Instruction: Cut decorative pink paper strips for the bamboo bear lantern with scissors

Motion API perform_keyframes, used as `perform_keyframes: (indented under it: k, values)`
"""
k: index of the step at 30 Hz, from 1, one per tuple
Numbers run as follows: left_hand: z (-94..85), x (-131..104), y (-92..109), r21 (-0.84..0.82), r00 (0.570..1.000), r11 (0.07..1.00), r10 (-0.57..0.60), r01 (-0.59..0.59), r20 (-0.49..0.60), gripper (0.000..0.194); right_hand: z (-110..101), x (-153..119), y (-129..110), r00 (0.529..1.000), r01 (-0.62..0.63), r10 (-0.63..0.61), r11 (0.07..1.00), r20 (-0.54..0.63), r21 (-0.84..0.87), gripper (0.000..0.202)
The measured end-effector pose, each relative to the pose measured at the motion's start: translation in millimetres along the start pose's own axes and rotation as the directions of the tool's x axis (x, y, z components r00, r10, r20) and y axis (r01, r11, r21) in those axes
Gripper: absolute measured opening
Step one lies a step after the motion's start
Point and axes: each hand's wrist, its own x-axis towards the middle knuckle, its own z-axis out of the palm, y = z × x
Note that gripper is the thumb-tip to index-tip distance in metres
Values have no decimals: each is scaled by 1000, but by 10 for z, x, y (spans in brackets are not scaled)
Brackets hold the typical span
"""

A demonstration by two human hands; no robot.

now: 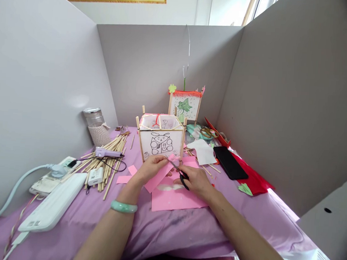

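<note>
My left hand (153,169) pinches a strip of pink paper (157,179) near its upper end. In my right hand (198,182) is a pair of scissors (183,179) with black handles, its blades at the strip's upper end. Beneath both hands lies a larger pink sheet (174,200). Just behind them stands a square paper lantern (161,142) framed with wooden sticks, a line-drawn animal on its front and a red cord across its top. Small pink pieces (124,179) lie left of my left wrist.
Wooden sticks (112,149) lie heaped at left, with a lilac glue gun (108,152), a white adapter (95,176) and a white power bank (54,201) nearby. A glass jar (95,124), a second lantern (184,106) and a black phone (230,162) stand or lie farther out. Grey partitions (166,66) enclose the table.
</note>
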Motion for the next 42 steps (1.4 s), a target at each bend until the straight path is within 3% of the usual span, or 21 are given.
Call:
perform_keyframes:
  k: [24, 28, 32, 36, 42]
  values:
    - [-19, 7, -61, 22, 998, 1000, -7, 5, 59, 31, -6, 11, -42, 1000, -14, 14, 1000, 14, -3, 38]
    - [-32, 19, -76, 28, 999, 1000, -15, 14, 44, 30, -41, 7, -57, 999, -21, 20, 1000, 33, 19, 39]
    - [-65, 50, -93, 42, 998, 998, -36, 38, -51, 28, -164, -8, -4, 995, -49, 50, 999, 91, -13, 37]
    - [-97, 91, -124, 147, 993, 988, -36, 52, -109, 26, -302, -24, 116, 981, -135, 135, 991, 139, -7, 42]
    - [-112, 105, -170, 383, 985, 923, 89, -25, -150, 27, -369, -81, 201, 969, -178, 165, 983, 185, 52, 50]
